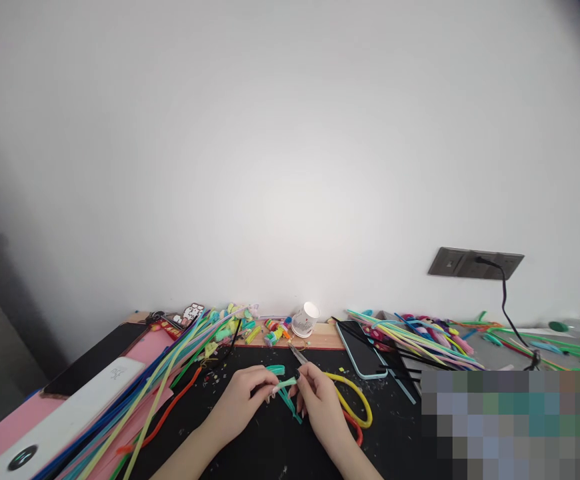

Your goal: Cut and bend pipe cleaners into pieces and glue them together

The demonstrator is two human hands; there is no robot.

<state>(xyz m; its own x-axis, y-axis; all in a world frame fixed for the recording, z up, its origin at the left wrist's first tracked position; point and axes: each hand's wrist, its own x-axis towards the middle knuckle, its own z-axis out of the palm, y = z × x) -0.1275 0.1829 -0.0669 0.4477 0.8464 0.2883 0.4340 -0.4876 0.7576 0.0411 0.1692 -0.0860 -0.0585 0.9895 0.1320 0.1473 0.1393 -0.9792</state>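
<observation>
My left hand (243,399) and my right hand (319,402) are close together over the black mat. Between their fingertips runs a light green pipe cleaner (287,384), pinched at both ends. A teal green loop (275,369) shows beyond my left fingers, and more green strands (291,405) hang below; whether they are one piece is unclear. Metal scissors blades (297,355) point away just past my right hand, which hides part of them. To its right are a yellow loop (361,395) and a red curve (355,427), seemingly the scissors' handles.
A paper cup (305,320) stands by the wall among small colourful pieces. Bundled pipe cleaners lie left (135,407) and right (415,340). A phone (365,357) lies right of the cup; a white device (65,420) rests at left. A cord (504,293) hangs from the socket.
</observation>
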